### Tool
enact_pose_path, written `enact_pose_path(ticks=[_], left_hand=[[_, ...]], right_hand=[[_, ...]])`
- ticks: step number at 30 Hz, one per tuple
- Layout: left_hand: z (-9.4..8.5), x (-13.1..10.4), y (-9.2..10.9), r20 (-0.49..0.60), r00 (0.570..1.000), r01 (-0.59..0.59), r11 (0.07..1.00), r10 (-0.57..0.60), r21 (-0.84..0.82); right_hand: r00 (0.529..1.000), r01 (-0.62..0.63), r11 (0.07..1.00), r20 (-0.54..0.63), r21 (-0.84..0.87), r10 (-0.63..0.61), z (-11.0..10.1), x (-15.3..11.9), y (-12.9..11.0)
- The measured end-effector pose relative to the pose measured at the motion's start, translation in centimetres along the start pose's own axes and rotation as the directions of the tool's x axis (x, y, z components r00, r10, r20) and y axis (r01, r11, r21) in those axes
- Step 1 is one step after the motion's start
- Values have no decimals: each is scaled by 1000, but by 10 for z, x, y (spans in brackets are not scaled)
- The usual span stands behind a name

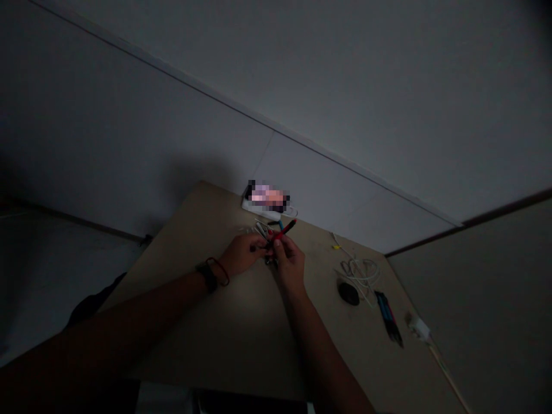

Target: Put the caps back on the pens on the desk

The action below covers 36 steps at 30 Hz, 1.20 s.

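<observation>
My right hand is closed, its thumb and fingers pinching a slim red-and-black pen-like thing that points up and to the right. Close against it, my left hand has its fingers bent together around something dark and thin, too dim to name. Just beyond both hands, a blue piece and small white sticks show on the tan table. Where the fingers meet, small dark parts overlap and are partly hidden.
A lit phone, blurred out, leans on a white base at the wall. To the right are a coiled white cable, a black computer mouse and a bundle of blue, red and black sticks. A white plug sits near the right edge.
</observation>
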<state>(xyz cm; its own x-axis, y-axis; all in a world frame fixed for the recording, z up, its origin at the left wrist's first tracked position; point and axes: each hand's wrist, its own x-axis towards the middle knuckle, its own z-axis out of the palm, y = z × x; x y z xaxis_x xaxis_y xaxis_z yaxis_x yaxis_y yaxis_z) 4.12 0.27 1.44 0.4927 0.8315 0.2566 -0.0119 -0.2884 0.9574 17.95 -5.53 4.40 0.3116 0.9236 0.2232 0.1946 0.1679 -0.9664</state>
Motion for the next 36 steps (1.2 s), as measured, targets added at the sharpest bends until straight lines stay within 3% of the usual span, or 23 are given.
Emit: enact_pose_path(ticks=[6,17,22,29,36], left_hand=[[-2,-1,7,45,998,-44,995,41,84],[-2,-1,8,-43,999,7,996,-3,94],[-1,-1,7,-64,998,19,996,-13,92],[-2,0,9,60,998,-39,995,34,90],[-2,-1,8,35,999,-20,994,17,104]], right_hand=[[1000,-7,1000,-14,-1,7,0,0,0],[997,79,995,-13,-62,-80,0,-2,2],[997,52,996,-46,-71,-55,0,-1,3],[990,58,998,-130,-31,-62,-2,-1,2],[994,41,999,-102,-2,-41,-3,-1,5]])
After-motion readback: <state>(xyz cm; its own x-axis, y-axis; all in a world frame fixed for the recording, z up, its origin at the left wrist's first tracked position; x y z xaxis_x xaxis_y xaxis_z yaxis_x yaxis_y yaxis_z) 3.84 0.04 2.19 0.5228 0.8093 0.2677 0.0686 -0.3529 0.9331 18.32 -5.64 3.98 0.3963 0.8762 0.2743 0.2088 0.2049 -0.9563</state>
